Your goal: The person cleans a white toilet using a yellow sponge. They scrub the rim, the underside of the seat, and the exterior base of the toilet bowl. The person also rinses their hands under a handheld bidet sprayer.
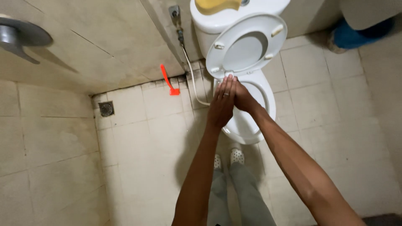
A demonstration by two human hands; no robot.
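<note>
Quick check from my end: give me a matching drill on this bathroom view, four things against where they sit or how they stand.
Things:
1. sponge
2. toilet seat
3. floor drain
4. hands

Places or states:
A. pressed together over the bowl
B. on top of the tank
C. raised upright
D. set in the floor tiles near the corner

Pairs: 1-B, 2-C, 3-D, 4-A

Right hand (244, 99) half hidden behind left hand (222, 104)
</note>
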